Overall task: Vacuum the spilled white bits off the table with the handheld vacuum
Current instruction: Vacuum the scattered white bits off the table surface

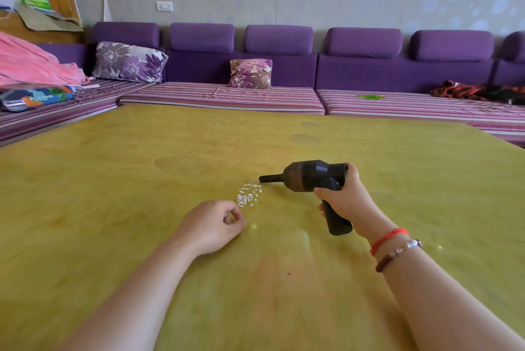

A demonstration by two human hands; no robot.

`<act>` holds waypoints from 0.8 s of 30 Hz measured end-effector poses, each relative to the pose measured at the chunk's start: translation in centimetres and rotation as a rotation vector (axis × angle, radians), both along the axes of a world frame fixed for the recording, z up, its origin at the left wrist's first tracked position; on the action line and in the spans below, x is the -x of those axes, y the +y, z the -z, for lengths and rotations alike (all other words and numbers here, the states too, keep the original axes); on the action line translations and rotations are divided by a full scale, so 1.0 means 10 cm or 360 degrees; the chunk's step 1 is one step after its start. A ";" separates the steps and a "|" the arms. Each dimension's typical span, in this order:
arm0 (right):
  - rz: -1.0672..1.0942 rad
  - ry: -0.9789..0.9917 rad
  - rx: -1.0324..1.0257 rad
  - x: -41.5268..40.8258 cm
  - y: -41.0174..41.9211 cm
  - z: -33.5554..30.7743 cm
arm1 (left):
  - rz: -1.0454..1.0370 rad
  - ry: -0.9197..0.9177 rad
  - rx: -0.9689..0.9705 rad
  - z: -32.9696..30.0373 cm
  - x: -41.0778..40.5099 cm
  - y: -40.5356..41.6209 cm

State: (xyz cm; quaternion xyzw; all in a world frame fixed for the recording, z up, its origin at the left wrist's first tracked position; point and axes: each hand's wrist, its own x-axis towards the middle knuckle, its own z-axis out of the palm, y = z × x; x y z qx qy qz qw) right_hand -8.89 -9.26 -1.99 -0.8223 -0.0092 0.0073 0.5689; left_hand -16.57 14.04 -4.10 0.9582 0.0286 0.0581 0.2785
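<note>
A small heap of white bits (249, 194) lies near the middle of the yellow-green table (113, 194). My right hand (343, 200) grips the black handheld vacuum (309, 180) by its handle. The vacuum's narrow nozzle points left, and its tip sits at the heap's upper right edge. My left hand (211, 224) rests on the table just below and left of the bits, its fingers loosely curled and holding nothing.
A purple sofa (284, 72) with striped seat cushions runs along the table's far side and left side. Two flowered pillows (129, 62), a pink blanket (31, 63), a plastic packet (34, 97) and dark clothing (477, 92) lie on it.
</note>
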 end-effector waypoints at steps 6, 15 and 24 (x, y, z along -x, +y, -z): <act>-0.0009 -0.0005 0.0003 0.00 0.01 0.00 | 0.0001 -0.0004 -0.0008 0.00 0.00 0.00; -0.0017 -0.0015 -0.0017 0.00 0.00 -0.01 | -0.0009 -0.0007 -0.0002 0.00 0.00 0.00; -0.0017 -0.0001 -0.0028 0.01 0.00 -0.02 | -0.0011 -0.0016 0.0014 0.01 -0.01 -0.01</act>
